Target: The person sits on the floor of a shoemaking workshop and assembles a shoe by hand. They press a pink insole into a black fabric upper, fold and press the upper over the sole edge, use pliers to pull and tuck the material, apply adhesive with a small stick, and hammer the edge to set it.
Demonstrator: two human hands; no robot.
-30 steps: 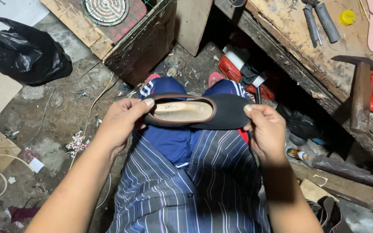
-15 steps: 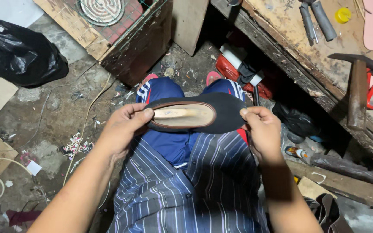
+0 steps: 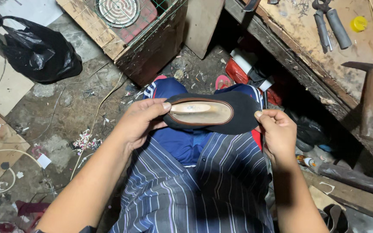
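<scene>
Dirt floor, workbench upper right. Centre frame: left hand and right hand each grip an end of black shoe over lap.

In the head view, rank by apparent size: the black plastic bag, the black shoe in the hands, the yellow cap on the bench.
1. black plastic bag
2. black shoe, close to the bag in size and nearer the camera, so that order is unsure
3. yellow cap, clearly smallest
</scene>
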